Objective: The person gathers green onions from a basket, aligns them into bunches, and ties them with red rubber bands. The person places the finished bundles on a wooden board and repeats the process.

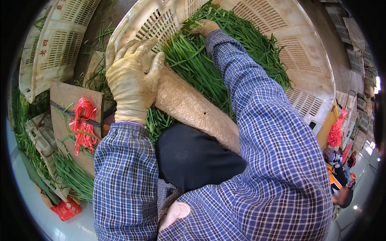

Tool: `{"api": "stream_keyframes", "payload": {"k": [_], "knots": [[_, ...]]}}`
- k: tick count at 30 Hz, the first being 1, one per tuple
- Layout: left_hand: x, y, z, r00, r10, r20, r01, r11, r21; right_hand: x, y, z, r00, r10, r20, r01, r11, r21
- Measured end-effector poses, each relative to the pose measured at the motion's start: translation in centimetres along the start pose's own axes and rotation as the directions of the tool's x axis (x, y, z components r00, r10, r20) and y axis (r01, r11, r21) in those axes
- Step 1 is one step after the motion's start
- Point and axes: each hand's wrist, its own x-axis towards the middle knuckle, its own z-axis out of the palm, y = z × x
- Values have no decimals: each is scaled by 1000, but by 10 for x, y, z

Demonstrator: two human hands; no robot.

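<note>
My left hand [132, 75], in a stained yellowish glove, is over the rim of a white slatted plastic crate [304, 60], its thumb apart from the fingers. Beside the thumb runs a tan, fibrous-looking padded beam [193, 105], slanting across in front of me. No object shows in that hand. My right hand [206, 27], gloved too, reaches into the crate, its fingers curled round pale stalk ends. Long green leaves like garlic chives [193, 60] fill much of the crate. My sleeve covers part of them.
At left a brown board [64, 99] carries a bunch of red plastic ties [83, 120] under a dark band. White crates [60, 45] stand upper left, and more greens [74, 171] lie lower left. Another red tie bundle [336, 132] hangs at right, near a person [340, 186].
</note>
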Motion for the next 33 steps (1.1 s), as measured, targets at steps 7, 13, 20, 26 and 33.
{"api": "stream_keyframes", "payload": {"k": [7, 13, 20, 26, 33], "knots": [[-1, 1, 0, 999, -32, 20, 32, 999, -42, 2, -25, 25, 997, -22, 71, 44, 945, -323], [-1, 0, 1, 1000, -11, -14, 11, 999, -41, 7, -34, 37, 987, -64, 150, 101, 963, -251], [-2, -1, 2, 1000, -19, -5, 19, 999, -43, -14, -73, 57, 876, -89, 475, 347, 799, -491], [0, -1, 1, 1000, -7, 1, 7, 1000, -31, -52, -67, 35, 938, -100, 333, 161, 974, -160], [-2, -3, 3, 1000, -6, -19, 6, 1000, -18, -78, 38, -33, 986, 47, -158, 78, 710, 700]]}}
